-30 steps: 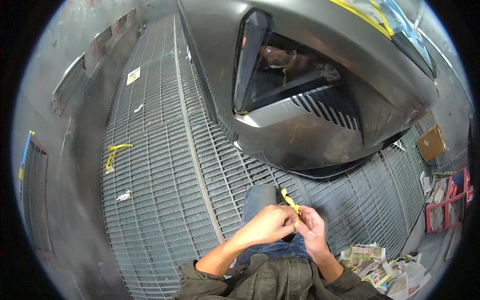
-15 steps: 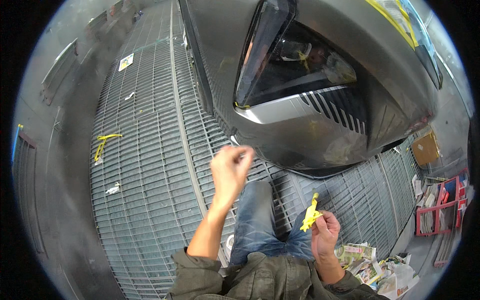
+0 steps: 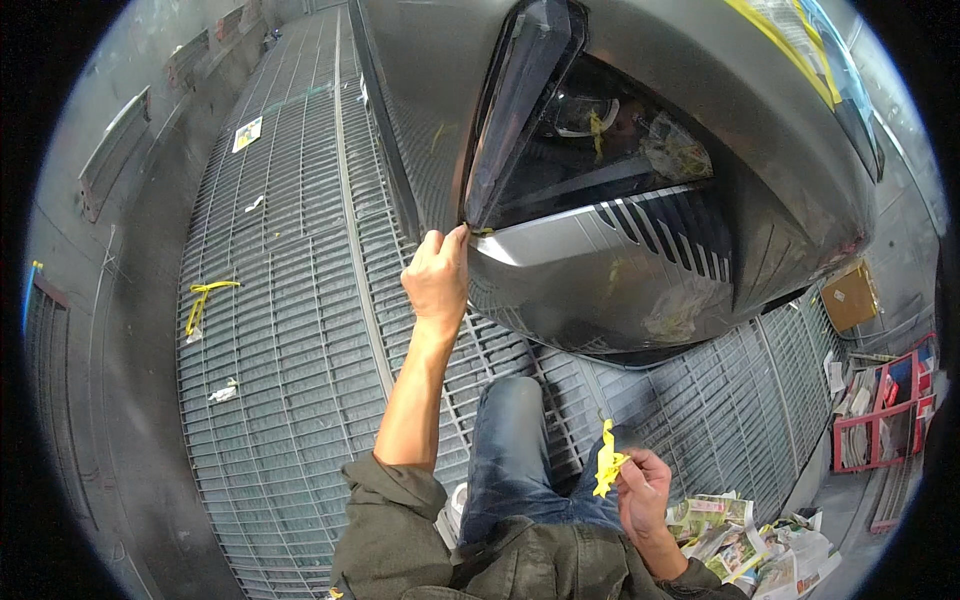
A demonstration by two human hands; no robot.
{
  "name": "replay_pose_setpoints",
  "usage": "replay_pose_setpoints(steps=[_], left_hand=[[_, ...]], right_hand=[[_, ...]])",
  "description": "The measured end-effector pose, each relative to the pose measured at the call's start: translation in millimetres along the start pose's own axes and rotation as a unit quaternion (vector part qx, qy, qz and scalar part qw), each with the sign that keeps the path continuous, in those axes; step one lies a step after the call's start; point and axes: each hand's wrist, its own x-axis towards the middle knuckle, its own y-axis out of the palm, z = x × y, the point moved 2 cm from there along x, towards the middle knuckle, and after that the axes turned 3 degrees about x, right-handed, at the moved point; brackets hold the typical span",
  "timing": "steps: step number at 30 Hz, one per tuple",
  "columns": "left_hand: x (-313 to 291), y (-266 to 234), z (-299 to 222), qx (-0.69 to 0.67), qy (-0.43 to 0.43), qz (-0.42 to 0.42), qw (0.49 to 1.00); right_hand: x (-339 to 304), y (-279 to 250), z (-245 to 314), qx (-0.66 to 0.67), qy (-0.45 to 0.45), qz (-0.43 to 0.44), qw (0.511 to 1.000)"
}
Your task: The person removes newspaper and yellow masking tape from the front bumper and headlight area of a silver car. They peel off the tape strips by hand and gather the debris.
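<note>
My left hand [image 3: 435,278] is at the lower corner of the headlight cutout on a dark grey car body [image 3: 590,285], its thumb and fingers pinched together. What they grip, if anything, is hidden; a small bit of yellow tape [image 3: 484,232] shows just beside the fingertips. Over my knee, my right hand [image 3: 645,490] pinches a crumpled strip of yellow masking tape [image 3: 608,463], which sticks up and dangles from the fingers. The headlight [image 3: 590,110] above carries yellow tape scraps, and a silver trim panel [image 3: 550,232] runs below it.
Metal floor grating [image 3: 280,430] spreads underfoot, with a yellow tape scrap [image 3: 198,305] and paper bits on it. Crumpled newspaper [image 3: 740,540] lies by my right side. Further right are a red-framed rack [image 3: 875,430] of papers and a cardboard box [image 3: 850,297].
My left hand has moved up and forward from mid-air to the cutout's corner. The right hand has shifted slightly left and down, still holding the masking tape.
</note>
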Motion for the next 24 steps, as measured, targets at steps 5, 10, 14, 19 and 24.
replay_pose_setpoints(steps=[5,10,14,19,24], left_hand=[[-0.1,6.0,2.4,0.009,-0.005,-0.007,1.0],[-1.4,10.3,5.1,-0.013,0.002,-0.015,1.0],[-1.5,12.2,7.3,-0.017,0.019,-0.013,1.0],[-1.0,13.1,8.4,-0.021,0.028,-0.006,0.999],[-2.4,14.1,8.7,-0.03,0.022,-0.023,0.999]], right_hand=[[0.3,-0.8,-3.8,0.009,0.011,0.002,1.0],[2.7,-3.7,-4.8,0.018,0.029,0.027,0.999],[4.7,-1.6,-5.3,0.0,0.025,0.021,0.999],[5.7,2.3,-3.3,0.002,0.032,0.005,0.999],[5.3,6.8,-3.6,-0.006,0.022,0.018,1.0]])
